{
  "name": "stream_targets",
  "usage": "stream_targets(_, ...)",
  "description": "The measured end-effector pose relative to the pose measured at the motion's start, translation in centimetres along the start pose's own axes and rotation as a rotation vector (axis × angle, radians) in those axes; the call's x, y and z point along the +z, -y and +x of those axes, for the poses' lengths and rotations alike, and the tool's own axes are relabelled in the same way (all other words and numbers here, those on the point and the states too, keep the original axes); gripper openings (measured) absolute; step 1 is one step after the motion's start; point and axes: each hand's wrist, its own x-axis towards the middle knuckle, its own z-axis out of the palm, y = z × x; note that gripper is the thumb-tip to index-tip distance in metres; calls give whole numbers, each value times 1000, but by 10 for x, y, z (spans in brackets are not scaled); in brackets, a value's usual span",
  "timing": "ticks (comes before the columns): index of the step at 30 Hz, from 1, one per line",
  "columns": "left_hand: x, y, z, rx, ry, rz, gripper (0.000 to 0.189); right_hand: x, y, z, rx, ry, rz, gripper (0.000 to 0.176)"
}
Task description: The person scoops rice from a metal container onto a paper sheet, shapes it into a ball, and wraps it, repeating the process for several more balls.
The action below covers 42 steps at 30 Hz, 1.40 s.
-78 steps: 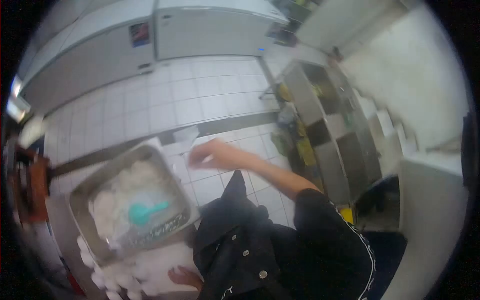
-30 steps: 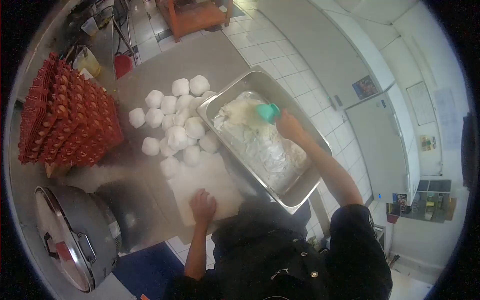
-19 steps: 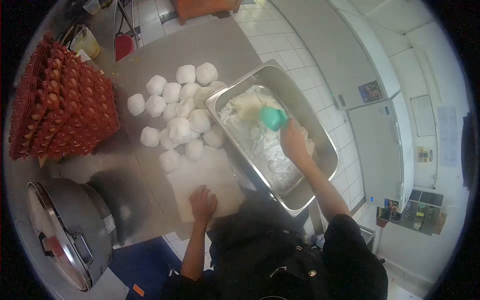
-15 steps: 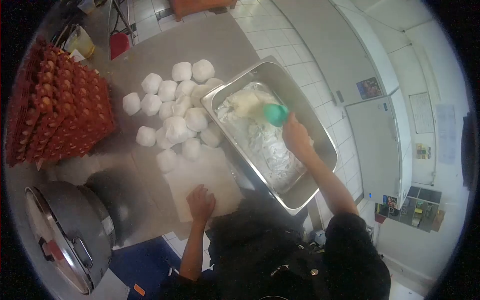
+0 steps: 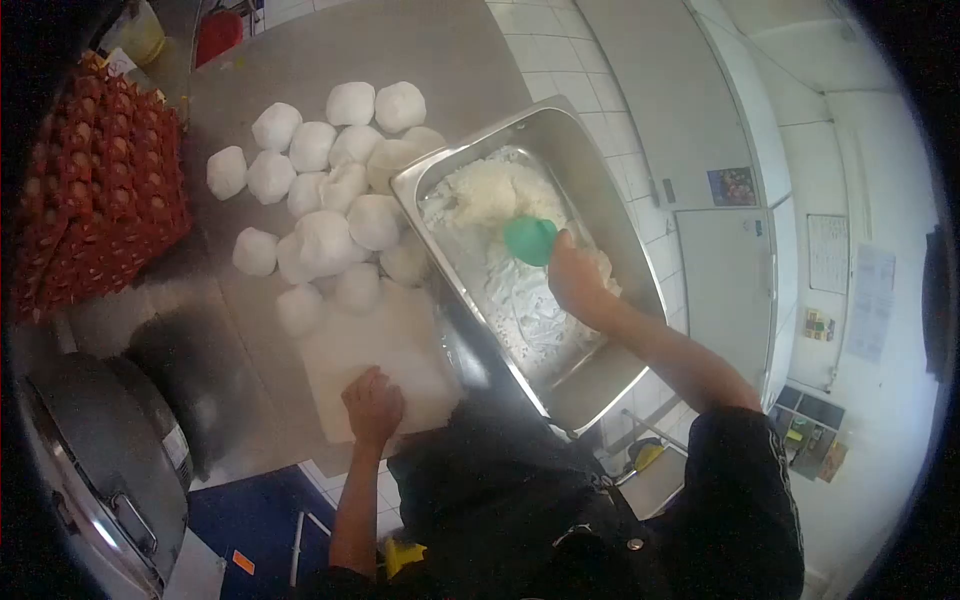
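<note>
My right hand [image 5: 580,283] is closed round the handle of a green scoop [image 5: 530,241], held over the deep metal pan [image 5: 625,250]. Inside the pan lie a white, crumbly mass [image 5: 490,190] and a smoother, shiny white patch [image 5: 525,300]. My left hand [image 5: 374,405] rests on a pale board [image 5: 365,345], its fingers loosely curled; whether anything is under them is hidden. Beyond the board several round white balls [image 5: 325,243] sit close together, some against the pan's left side.
Stacked red egg trays [image 5: 110,190] stand at the left on the metal table [image 5: 235,345]. A large grey pot or machine [image 5: 115,450] is at the lower left. White cabinets [image 5: 725,300] line the right. A yellowish container [image 5: 135,35] is at the upper left.
The view has shifted, so the balls, board and trays sit further left. The green scoop in my right hand is tilted differently over the white mass. My left hand stays on the board.
</note>
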Motion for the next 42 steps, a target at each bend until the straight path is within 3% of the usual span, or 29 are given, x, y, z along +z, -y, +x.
stream_targets(8,-5,-5,5,28,21,43,35,37,-40,34,-114,7,39,21)
stream_targets(11,-2,-4,-1,10,47,37,41,49,-78,46,-230,529,309,36)
stream_targets(13,1,-1,1,7,47,24,44,54,-91,26,-151,771,591,49)
stream_targets(15,2,-1,-2,7,37,10,45,66,-101,-7,58,847,950,48)
stream_targets(18,0,-2,-1,37,33,14,45,62,-87,-46,152,635,608,51)
stream_targets(21,0,-1,-1,42,22,-27,44,104,-108,-78,-217,-98,65,52)
stream_targets(22,-1,-2,-3,39,30,-23,44,79,-92,-87,-76,-76,170,41)
stream_targets(25,-1,-3,-1,33,44,-8,43,45,-72,-84,-203,-243,498,25)
stream_targets(27,-2,-5,1,34,44,7,44,41,-55,-74,-358,-335,497,19)
stream_targets(32,0,-4,2,46,17,40,42,51,-21,-43,-540,-394,404,20)
stream_targets(42,0,-4,0,21,-1,30,39,66,-11,-16,-600,-382,201,22)
